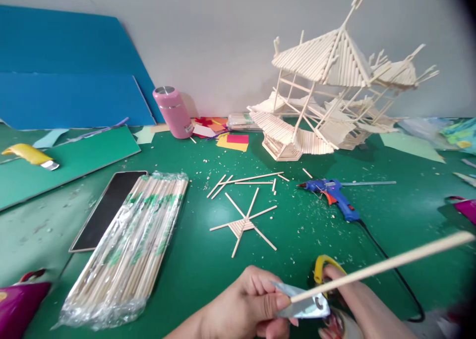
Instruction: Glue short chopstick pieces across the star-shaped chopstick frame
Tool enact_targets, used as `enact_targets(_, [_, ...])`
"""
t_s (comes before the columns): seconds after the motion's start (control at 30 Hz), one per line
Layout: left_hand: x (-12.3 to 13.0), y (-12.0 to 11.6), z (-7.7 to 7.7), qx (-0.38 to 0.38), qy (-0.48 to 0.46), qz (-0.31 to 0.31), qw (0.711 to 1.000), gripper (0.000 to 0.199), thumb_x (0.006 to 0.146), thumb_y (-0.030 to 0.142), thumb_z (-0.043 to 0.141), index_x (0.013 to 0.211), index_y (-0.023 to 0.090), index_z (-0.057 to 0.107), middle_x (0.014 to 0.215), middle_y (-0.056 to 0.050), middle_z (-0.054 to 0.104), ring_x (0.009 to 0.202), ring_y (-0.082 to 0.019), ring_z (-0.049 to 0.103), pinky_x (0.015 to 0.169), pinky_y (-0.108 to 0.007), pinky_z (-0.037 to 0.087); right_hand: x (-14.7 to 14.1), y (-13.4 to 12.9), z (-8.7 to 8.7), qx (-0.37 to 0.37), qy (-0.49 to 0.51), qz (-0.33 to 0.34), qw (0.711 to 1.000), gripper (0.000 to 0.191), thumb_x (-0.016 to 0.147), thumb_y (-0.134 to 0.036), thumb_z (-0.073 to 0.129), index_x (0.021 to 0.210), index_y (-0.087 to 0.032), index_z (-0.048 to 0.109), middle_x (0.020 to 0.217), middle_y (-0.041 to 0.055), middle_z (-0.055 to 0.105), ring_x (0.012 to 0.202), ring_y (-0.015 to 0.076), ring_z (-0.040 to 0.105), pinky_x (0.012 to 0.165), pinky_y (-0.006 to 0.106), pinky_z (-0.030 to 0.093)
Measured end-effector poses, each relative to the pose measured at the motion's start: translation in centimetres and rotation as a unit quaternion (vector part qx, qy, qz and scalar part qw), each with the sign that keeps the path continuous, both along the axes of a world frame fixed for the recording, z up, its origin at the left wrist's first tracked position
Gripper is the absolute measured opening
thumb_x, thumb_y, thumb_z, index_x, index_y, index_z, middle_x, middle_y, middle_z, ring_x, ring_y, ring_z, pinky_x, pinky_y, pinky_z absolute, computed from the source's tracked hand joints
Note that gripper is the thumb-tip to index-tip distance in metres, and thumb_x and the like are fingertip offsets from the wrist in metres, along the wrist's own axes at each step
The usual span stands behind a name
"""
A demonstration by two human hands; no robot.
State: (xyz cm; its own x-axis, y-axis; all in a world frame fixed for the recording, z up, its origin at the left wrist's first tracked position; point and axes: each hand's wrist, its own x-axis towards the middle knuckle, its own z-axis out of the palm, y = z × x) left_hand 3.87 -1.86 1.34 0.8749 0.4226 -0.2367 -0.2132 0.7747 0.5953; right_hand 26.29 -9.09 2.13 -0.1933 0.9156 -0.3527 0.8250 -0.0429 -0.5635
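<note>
My left hand (253, 302) pinches one end of a plain wooden stick (383, 266) between thumb and fingers. The stick slants up to the right, across the front of my right forearm. Yellow-handled cutting shears (307, 308) are in my right hand (340, 299), their silver blades beside my left fingertips at the gripped end. Whether the blades touch the stick I cannot tell. Beyond my hands lies a flat spoked piece of thin sticks (243, 225), with short slats filling part of it. Several loose cut sticks (247, 181) lie behind that.
A blue glue gun (330, 193) rests at right, its cord running toward me. A plastic-wrapped stick bundle (130, 250) overlaps a dark phone-like slab (107, 210) at left. A stick-built pavilion model (323, 66), a pink flask (173, 112) and a yellow cutter (28, 154) stand or lie farther back.
</note>
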Motion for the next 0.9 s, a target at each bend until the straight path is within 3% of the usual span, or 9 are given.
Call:
enact_targets(0.13, [0.2, 0.4, -0.3, 0.049, 0.026, 0.072, 0.996, 0.035, 0.075, 0.043, 0.059, 0.073, 0.008, 0.063, 0.042, 0.002, 0.049, 0.035, -0.004, 0.034, 0.039, -0.019, 0.02, -0.8, 0.9, 1.1, -0.038, -0.01, 0.002, 0.999, 0.035, 0.069, -0.025, 0.049, 0.102, -0.016, 0.049, 0.076, 0.0093, 0.065, 0.062, 0.022, 0.062, 0.054, 0.03, 0.049])
enact_targets(0.27, [0.1, 0.6, -0.1, 0.126, 0.06, 0.159, 0.977, 0.025, 0.076, 0.037, 0.06, 0.077, 0.012, 0.063, 0.047, 0.003, 0.05, 0.039, -0.003, 0.034, 0.04, -0.017, 0.021, -1.6, 1.4, 1.8, -0.03, -0.021, -0.02, 0.999, 0.03, 0.069, -0.024, 0.048, 0.098, -0.017, 0.048, 0.087, 0.0129, 0.066, 0.072, 0.0237, 0.064, 0.046, 0.025, 0.047])
enact_targets(0.43, [0.0, 0.6, -0.1, 0.073, 0.027, 0.137, 0.987, 0.027, 0.075, 0.038, 0.061, 0.075, 0.011, 0.065, 0.043, 0.003, 0.045, 0.038, -0.003, 0.031, 0.042, -0.019, 0.019, -2.0, 1.4, 2.3, 0.023, 0.004, -0.013, 1.0, 0.031, 0.068, -0.029, 0.051, 0.097, -0.019, 0.046, 0.093, 0.0133, 0.065, 0.07, 0.0221, 0.064, 0.045, 0.024, 0.047])
enact_targets(0.73, [0.2, 0.6, 0.1, -0.041, -0.078, 0.098, 0.991, 0.02, 0.074, 0.025, 0.06, 0.068, 0.007, 0.066, 0.037, 0.001, 0.045, 0.032, -0.005, 0.033, 0.041, -0.021, 0.025, -2.0, 1.6, 2.7, 0.044, 0.035, -0.012, 0.998, 0.044, 0.062, -0.024, 0.054, 0.104, -0.019, 0.043, 0.079, 0.0065, 0.066, 0.065, 0.0198, 0.063, 0.055, 0.027, 0.049])
enact_targets(0.9, [0.0, 0.8, -0.1, -0.007, -0.06, 0.123, 0.991, 0.023, 0.075, 0.031, 0.061, 0.07, 0.009, 0.064, 0.04, 0.002, 0.047, 0.035, -0.004, 0.034, 0.043, -0.021, 0.024, -2.5, 2.2, 2.8, 0.0, 0.014, -0.008, 1.0, 0.03, 0.067, -0.021, 0.048, 0.098, -0.019, 0.045, 0.076, 0.0059, 0.066, 0.063, 0.0189, 0.063, 0.054, 0.026, 0.049])
